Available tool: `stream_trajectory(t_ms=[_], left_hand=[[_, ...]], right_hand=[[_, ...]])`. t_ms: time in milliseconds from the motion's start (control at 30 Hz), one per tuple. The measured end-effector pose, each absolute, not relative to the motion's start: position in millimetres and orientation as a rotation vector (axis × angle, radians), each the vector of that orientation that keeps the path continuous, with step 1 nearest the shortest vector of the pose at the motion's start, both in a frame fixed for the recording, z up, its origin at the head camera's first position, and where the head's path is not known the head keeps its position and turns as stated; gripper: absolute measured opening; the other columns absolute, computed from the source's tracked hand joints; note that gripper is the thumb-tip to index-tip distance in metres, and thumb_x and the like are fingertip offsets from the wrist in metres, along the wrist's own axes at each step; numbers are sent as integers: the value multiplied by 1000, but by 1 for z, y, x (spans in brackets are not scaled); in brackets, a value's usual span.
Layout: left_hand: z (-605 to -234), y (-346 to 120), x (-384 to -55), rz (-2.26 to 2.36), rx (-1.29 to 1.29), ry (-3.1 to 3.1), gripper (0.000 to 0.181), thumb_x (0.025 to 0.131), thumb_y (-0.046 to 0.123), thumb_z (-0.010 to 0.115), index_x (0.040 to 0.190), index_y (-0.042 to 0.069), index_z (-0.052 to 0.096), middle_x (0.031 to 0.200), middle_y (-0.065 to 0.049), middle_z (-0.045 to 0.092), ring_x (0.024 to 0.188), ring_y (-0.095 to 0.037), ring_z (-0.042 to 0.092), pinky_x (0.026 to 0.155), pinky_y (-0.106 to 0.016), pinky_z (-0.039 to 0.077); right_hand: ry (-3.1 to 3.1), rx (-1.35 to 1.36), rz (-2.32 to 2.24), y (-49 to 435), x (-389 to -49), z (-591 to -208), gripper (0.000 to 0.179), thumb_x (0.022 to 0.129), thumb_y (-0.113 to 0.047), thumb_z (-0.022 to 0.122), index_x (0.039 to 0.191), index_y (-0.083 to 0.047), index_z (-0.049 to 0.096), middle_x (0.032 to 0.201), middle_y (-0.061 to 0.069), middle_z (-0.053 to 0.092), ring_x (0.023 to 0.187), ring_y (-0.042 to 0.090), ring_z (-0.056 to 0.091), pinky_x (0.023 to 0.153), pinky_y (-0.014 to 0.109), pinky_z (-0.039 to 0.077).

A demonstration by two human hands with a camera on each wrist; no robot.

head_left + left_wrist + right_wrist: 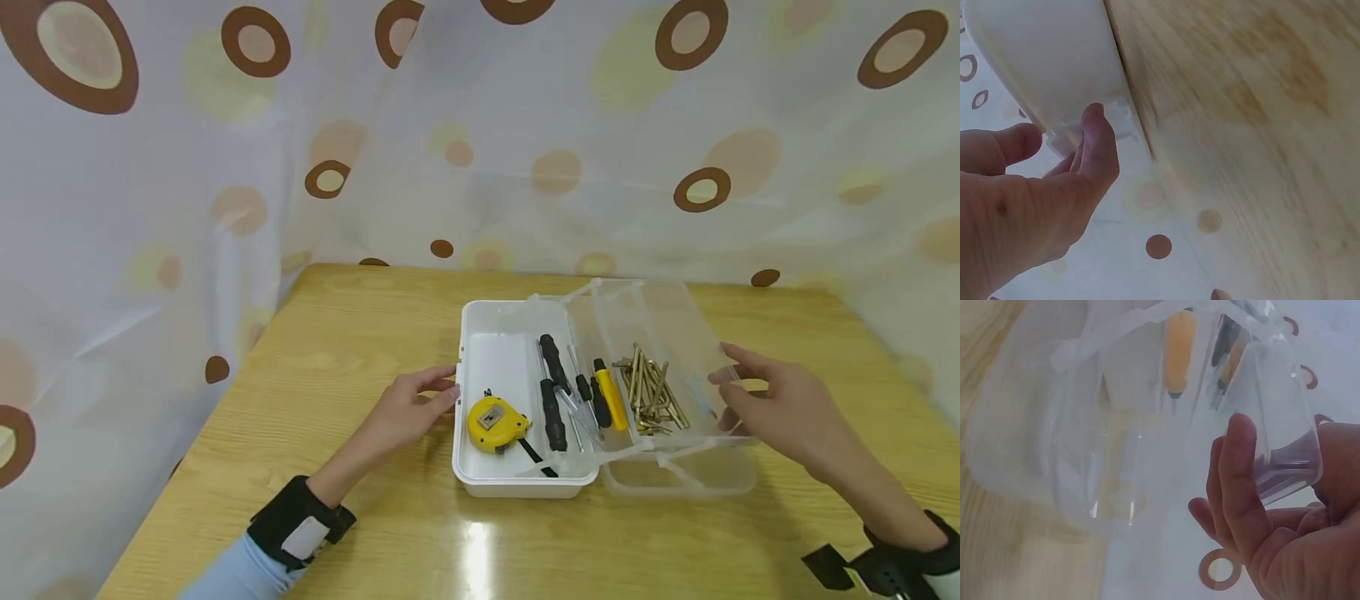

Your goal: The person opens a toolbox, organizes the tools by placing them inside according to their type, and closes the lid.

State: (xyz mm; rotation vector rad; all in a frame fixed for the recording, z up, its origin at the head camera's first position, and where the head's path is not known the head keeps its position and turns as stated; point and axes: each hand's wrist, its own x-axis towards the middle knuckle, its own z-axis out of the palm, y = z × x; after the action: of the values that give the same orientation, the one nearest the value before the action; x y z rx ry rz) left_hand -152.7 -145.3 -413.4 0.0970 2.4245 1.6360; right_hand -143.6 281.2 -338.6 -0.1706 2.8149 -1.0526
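Note:
A white toolbox [517, 492] stands open on the table, a yellow tape measure [495, 425] inside it. My left hand [405, 408] touches the toolbox's left side, thumb and fingertips by a clear latch [1124, 120]. My right hand [787, 408] grips the right edge of a clear plastic tray [682, 312], fingers and thumb on opposite sides of its wall. The tray hangs out to the right on pivoting arms. In it lie brass-coloured screws or bolts [652, 392] and a yellow-handled screwdriver [613, 398]. Several black-handled screwdrivers [554, 417] lie left of these.
Beneath the raised tray is another clear plastic part [678, 485], reaching past the toolbox's right side. The wooden table [360, 333] meets a patterned cloth [510, 125] at the back and left.

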Motion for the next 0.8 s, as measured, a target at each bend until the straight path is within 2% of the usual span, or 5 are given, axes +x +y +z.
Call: stream_trajectory(t_ms=[300, 400, 600, 667, 800], left_hand=[[-411, -142, -155, 1767, 81, 2323, 45, 102, 11, 61, 145, 0, 55, 133, -21, 66, 91, -20, 75, 83, -38, 63], [-410, -140, -156, 1790, 84, 2291, 44, 101, 10, 63, 143, -1, 57, 124, -20, 70, 82, -16, 73, 79, -36, 63], [-406, -136, -158, 1763, 76, 2353, 40, 100, 10, 65, 139, 0, 62, 128, -20, 70, 80, -16, 73, 76, -34, 63], [-404, -137, -158, 1708, 88, 2412, 40, 100, 12, 65, 139, 2, 62, 130, -19, 70, 82, -19, 75, 76, -35, 63], [-396, -138, -151, 1467, 217, 2750, 41, 99, 22, 68, 137, 8, 65, 126, -13, 71, 92, -22, 75, 75, -33, 61]], right_hand=[[2867, -218, -1091, 258, -132, -313, 58, 106, -20, 50, 160, -7, 32, 131, 7, 67, 75, 2, 73, 64, 24, 60], [2892, -313, -1014, 242, -127, -312, 56, 105, -13, 50, 158, -5, 36, 130, 22, 68, 74, 0, 73, 58, 23, 56], [3005, -500, -666, 209, -127, -304, 51, 98, 1, 44, 148, 5, 49, 99, 21, 75, 55, 6, 60, 46, 26, 35], [3042, -570, -536, 196, -128, -301, 44, 95, 1, 45, 137, 7, 59, 91, 19, 73, 58, 10, 56, 48, 26, 34], [3090, -670, -367, 171, -125, -297, 23, 96, -3, 48, 80, -3, 65, 73, 14, 60, 59, 17, 42, 51, 28, 33]])
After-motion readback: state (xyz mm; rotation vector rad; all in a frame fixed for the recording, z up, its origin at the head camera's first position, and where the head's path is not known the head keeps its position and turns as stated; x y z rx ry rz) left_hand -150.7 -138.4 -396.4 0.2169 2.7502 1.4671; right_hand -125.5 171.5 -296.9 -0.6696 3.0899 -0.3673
